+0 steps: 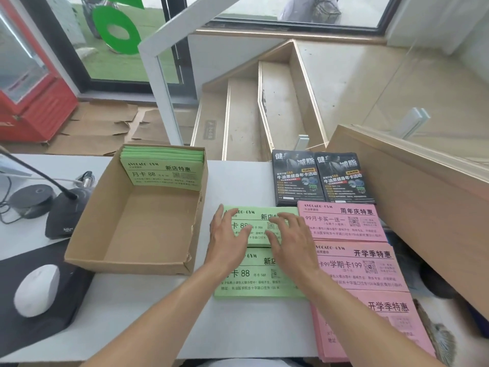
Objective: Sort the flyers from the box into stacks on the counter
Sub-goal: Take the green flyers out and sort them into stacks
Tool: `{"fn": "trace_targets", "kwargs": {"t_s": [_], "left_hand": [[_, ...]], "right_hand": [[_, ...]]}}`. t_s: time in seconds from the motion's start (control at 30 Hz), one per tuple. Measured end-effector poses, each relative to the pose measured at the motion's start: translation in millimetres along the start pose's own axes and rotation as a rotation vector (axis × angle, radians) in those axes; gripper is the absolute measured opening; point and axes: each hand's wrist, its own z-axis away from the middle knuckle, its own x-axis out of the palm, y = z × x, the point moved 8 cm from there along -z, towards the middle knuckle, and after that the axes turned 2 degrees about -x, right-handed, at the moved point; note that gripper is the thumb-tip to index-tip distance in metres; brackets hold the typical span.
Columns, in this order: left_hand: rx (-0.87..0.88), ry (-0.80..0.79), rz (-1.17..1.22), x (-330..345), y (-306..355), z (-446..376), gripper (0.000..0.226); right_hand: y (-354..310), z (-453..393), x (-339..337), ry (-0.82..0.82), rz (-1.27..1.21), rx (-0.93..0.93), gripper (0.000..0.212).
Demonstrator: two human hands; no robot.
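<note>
Both hands are flat on the far green stack [258,221], fingers [277,221] straight and a bit spread, pressing down on the top flyer rather than pinching anything. The left hand [229,234] covers the stack's left part, the right hand [289,237] its right part, and their fingertips nearly meet in the middle.

Right below that, nearer to the person, is a second green stack [254,283], its far edge touching the first one. To the right of the greens are three pink stacks running near to far: the far pink stack [344,223], the middle pink stack [362,268] and the near pink stack [375,321], each overlapping the next a little. Beyond those, two black stacks [322,178] sit side by side at the far edge of the white bench [132,313].

The cardboard box [137,221] is just left of the green stacks. It's mostly bare inside, with a bunch of green flyers [162,168] standing up against its far wall.

Further left there's a white mouse [37,290] on a black mat [47,324], plus a desk microphone [63,213].
</note>
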Motion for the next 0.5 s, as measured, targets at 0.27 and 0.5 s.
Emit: {"fn": "trace_targets", "kwargs": {"t_s": [0.27, 0.5], "left_hand": [[0.398, 0.263, 0.357, -100, 60, 41, 0.027], [0.060, 0.436, 0.315, -193, -28, -23, 0.031]], "right_hand": [[-43, -26, -5, -0.045, -0.039, -0.037, 0.030], [-174, -87, -4, -0.012, -0.210, -0.309, 0.038]]}}
